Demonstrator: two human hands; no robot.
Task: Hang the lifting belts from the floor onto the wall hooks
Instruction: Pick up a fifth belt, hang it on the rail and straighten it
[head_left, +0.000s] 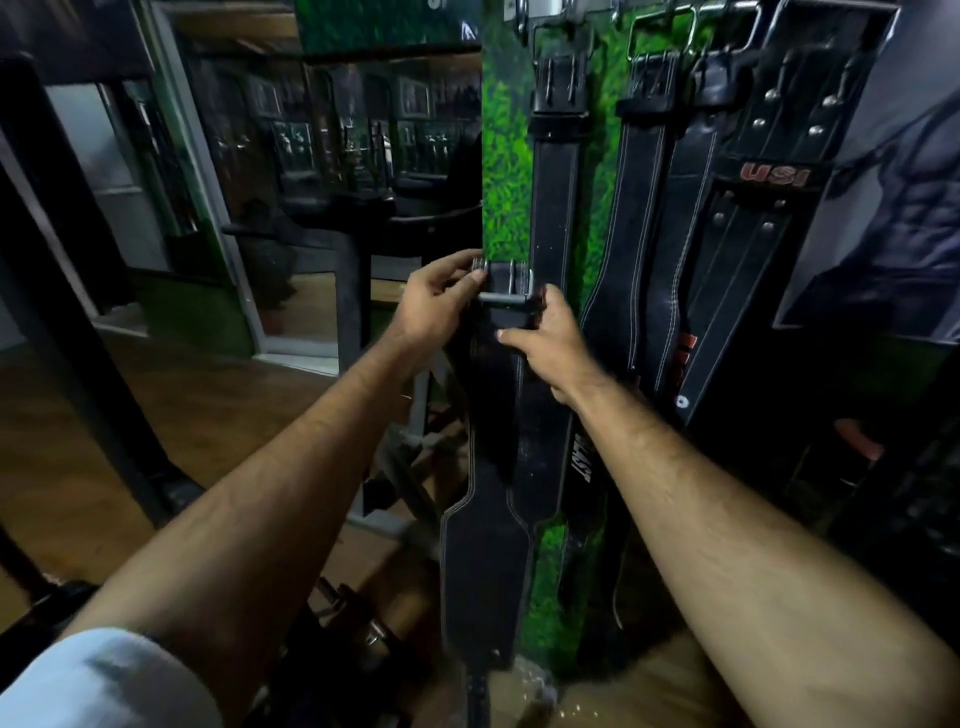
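Note:
A black leather lifting belt (483, 566) hangs straight down from my two hands in front of the green wall panel (506, 208). My left hand (434, 306) pinches its metal buckle (506, 283) at the top left. My right hand (550, 343) grips the strap just below the buckle. Three other black belts (558, 208) (641, 218) (748, 218) hang by their buckles from metal wall hooks (524, 21) along the top edge of the view. The held belt's lower end reaches close to the wooden floor.
A mirror (332, 156) and dark gym machine frames (78, 312) fill the left. More dark gear and a buckle lie on the floor (363, 623) below my left arm. A poster (893, 182) covers the wall at the right.

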